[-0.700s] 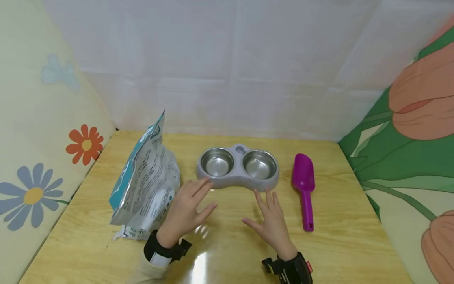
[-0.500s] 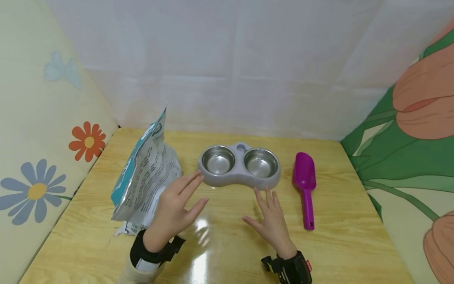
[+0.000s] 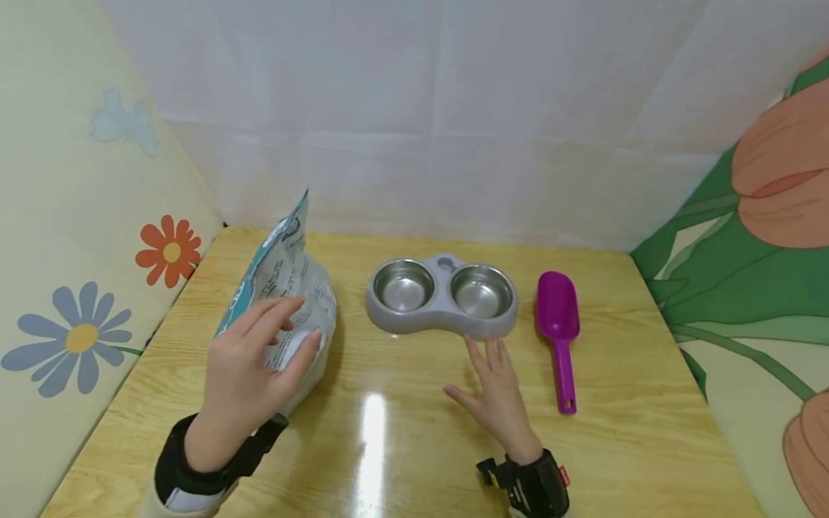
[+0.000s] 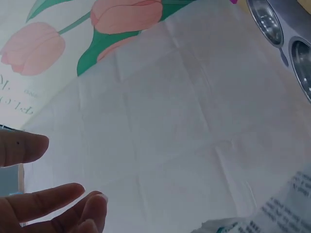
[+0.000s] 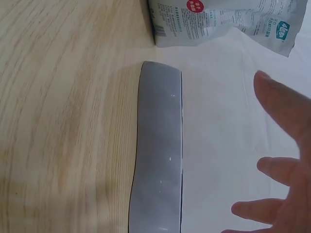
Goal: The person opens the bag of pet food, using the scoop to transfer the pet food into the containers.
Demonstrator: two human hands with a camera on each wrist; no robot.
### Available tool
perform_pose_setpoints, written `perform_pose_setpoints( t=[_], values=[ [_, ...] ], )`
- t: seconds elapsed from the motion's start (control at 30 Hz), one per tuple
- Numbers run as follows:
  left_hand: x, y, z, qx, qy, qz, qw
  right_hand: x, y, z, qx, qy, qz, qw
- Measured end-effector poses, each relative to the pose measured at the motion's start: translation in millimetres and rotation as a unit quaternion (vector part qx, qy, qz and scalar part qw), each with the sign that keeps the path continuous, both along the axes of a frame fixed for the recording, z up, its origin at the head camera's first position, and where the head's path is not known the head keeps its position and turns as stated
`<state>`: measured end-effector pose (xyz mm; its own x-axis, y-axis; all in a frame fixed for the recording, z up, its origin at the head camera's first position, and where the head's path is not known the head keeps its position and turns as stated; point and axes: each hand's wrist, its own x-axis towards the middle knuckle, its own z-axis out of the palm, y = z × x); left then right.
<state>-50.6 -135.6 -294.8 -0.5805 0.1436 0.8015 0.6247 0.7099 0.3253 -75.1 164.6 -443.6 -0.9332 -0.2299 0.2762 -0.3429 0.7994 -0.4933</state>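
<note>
The silver-and-teal printed bag (image 3: 317, 302) stands wrinkled at nine o'clock from the grey double pet bowl (image 3: 443, 298); its long axis runs from seven toward one o'clock. Before it, the left hand (image 3: 242, 374), loosely bent, thumb apart, grips nothing; touching, I cannot tell. The right hand (image 3: 499, 401), fingers spread, holds nothing near the bowl's five o'clock edge.

Head view was pretty bright and even, though a white glare streak sat on the bench (image 3: 421, 446) at lower centre, plus a soft shadow right of the bag (image 3: 316, 291). Both wrist views came out dimmer, greyer. Bag print looked blurry lower right in the left one; tiny glints dotted the bowl stand (image 5: 158, 145) mid-frame in the right.
</note>
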Motion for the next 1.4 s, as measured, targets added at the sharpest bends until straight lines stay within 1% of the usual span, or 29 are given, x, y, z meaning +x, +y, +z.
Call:
perform_pose_setpoints(
  t=[0.1, 0.17, 0.2, 0.23, 0.27, 0.3, 0.33, 0.4, 0.43, 0.47, 0.5, 0.57, 0.63, 0.7, 0.77, 0.87, 1.0, 1.07, 1.13, 1.23, 1.33, 1.4],
  values=[
    [1.4, -15.7, 9.1, -0.033, -0.027, 0.005, 0.9991, -0.1, -3.0, 0.2, -0.001, -0.011, 0.006, 1.0],
    [-1.9, -27.0, 14.6, -0.045, -0.041, -0.005, 0.9981, -0.1, -4.7, 0.3, 0.0, -0.012, 0.009, 1.0],
    [-4.8, -32.5, 17.1, -0.045, -0.047, -0.016, 0.9978, -0.1, -5.5, 0.5, -0.001, -0.012, 0.01, 1.0],
    [-8.2, -38.1, 19.6, -0.042, -0.057, -0.03, 0.9971, -0.1, -6.2, 0.8, -0.001, -0.012, 0.011, 1.0],
    [-12.3, -43.3, 21.4, -0.033, -0.066, -0.052, 0.9959, -0.2, -7.0, 1.0, -0.002, -0.012, 0.012, 1.0],
    [-16.5, -48.2, 22.6, -0.019, -0.078, -0.08, 0.9935, -0.3, -7.9, 1.4, -0.002, -0.011, 0.013, 1.0],
    [-20.3, -52.8, 23.7, -0.002, -0.097, -0.11, 0.9892, -0.5, -8.9, 1.7, -0.003, -0.011, 0.014, 1.0],
    [-26.8, -60.6, 24.6, 0.028, -0.13, -0.153, 0.9792, -0.7, -11.2, 2.4, -0.006, -0.01, 0.019, 1.0],
    [-29.8, -64.1, 24.5, 0.039, -0.144, -0.166, 0.9748, -0.8, -12.4, 2.7, -0.006, -0.01, 0.022, 1.0],
    [-32.5, -67.4, 24.2, 0.046, -0.156, -0.172, 0.9717, -0.9, -13.6, 3.0, -0.007, -0.011, 0.025, 1.0],
    [-34.7, -70.4, 23.9, 0.05, -0.167, -0.168, 0.9703, -1.0, -14.8, 3.1, -0.006, -0.012, 0.028, 1.0],
    [-38.1, -75.8, 22.4, 0.044, -0.181, -0.141, 0.9725, -0.9, -16.9, 3.2, -0.001, -0.012, 0.033, 0.999],
    [-40.2, -81.1, 20.9, 0.025, -0.199, -0.112, 0.9733, -0.9, -18.4, 3.1, 0.004, -0.011, 0.037, 0.999],
    [-40.9, -86.3, 19.1, 0.002, -0.219, -0.097, 0.9709, -1.3, -19.8, 3.6, 0.008, -0.009, 0.04, 0.999],
    [-41.2, -91.1, 17.2, -0.02, -0.236, -0.094, 0.967, -2.1, -21.4, 4.8, 0.008, -0.007, 0.043, 0.999],
    [-42.1, -96.4, 15.2, -0.044, -0.25, -0.1, 0.962, -5.3, -25.8, 8.3, 0.0, 0.006, 0.055, 0.998],
    [-43.5, -98.2, 14.1, -0.059, -0.258, -0.108, 0.9582, -12.8, -37.9, 18.0, -0.033, 0.049, 0.093, 0.994],
    [-44.3, -97.9, 14.3, -0.063, -0.261, -0.113, 0.9565, -17.1, -47.6, 26.0, -0.064, 0.069, 0.118, 0.988],
    [-45.0, -97.2, 14.8, -0.065, -0.265, -0.118, 0.9546, -20.8, -60.1, 37.0, -0.104, 0.07, 0.146, 0.981],
    [-45.7, -96.5, 15.4, -0.065, -0.27, -0.125, 0.9523, -25.9, -82.8, 56.6, -0.164, 0.038, 0.185, 0.968],
    [-45.7, -97.2, 14.8, -0.063, -0.275, -0.131, 0.9504, -30.1, -109.6, 79.3, -0.213, -0.009, 0.231, 0.949],
    [-45.3, -98.5, 14.0, -0.063, -0.278, -0.133, 0.9493, -32.2, -128.5, 94.7, -0.229, -0.034, 0.265, 0.936]
  ],
)
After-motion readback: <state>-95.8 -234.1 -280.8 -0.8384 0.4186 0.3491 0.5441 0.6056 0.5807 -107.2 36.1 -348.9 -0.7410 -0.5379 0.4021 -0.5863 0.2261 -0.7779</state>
